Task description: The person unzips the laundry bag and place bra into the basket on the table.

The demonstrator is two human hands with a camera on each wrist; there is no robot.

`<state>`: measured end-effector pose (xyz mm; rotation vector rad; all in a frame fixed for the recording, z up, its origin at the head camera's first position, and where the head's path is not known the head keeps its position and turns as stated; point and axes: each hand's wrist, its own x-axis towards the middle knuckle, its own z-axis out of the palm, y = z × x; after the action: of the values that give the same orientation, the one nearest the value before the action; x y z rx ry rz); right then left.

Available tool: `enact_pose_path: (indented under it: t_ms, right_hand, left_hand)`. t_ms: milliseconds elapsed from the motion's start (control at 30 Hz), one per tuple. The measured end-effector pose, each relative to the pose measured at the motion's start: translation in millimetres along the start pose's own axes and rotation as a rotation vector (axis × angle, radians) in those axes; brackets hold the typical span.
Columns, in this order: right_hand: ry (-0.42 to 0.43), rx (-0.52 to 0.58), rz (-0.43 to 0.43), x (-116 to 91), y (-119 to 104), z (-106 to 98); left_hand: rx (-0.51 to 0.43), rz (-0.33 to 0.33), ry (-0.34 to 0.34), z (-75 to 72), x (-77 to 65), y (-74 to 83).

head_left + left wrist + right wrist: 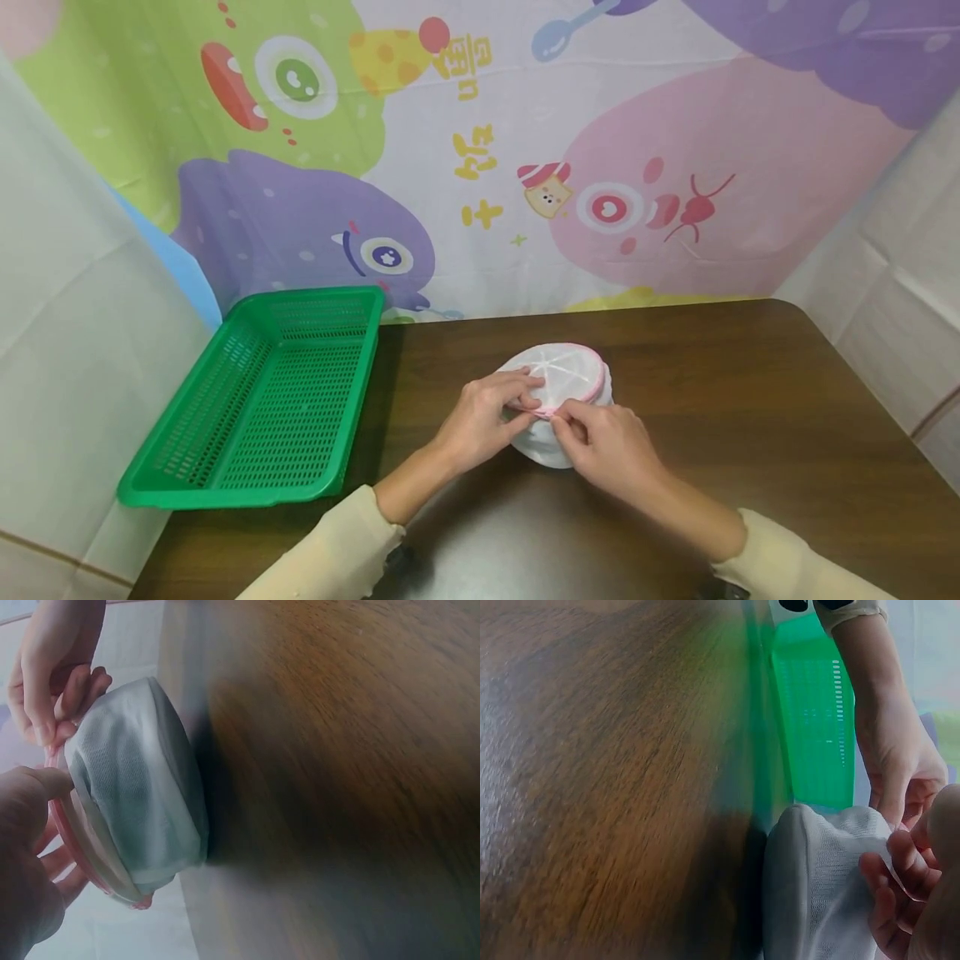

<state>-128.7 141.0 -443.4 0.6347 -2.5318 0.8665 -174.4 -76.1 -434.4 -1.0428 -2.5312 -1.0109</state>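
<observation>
A round white mesh laundry bag (564, 375) with pink trim stands on the table, its flat top marked with seams that cross in the middle. At the front left of the trim is my left hand (486, 415), fingers lying over the top and thumb below the edge, pinching it. Right beside it, my right hand (611, 440) pinches the pink edge (67, 825) between thumb and forefinger. In the right wrist view the soft mesh side (832, 877) sags in folds below the fingers. Whatever small part sits between the right fingertips is hidden.
A green plastic basket (341, 442) with slotted walls stands on the left of the brown wooden table (720, 392). Behind the table hangs a cloth (480, 267) printed with cartoon monsters. Pale cloth walls (900, 225) rise at both sides.
</observation>
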Motion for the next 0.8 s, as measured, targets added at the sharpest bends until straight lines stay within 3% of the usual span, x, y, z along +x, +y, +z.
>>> enact_pose_path:
  t_ms: [300,800]
  right_hand:
    - [0.053,-0.006,-0.053,2.3,-6.3,5.5]
    - [0.053,0.009,-0.040,-0.6,-0.3,6.7]
  left_hand:
    - [0.007,0.023,-0.005,2.3,1.4,4.9]
    - [0.011,0.024,-0.022,-1.7,1.3,0.5]
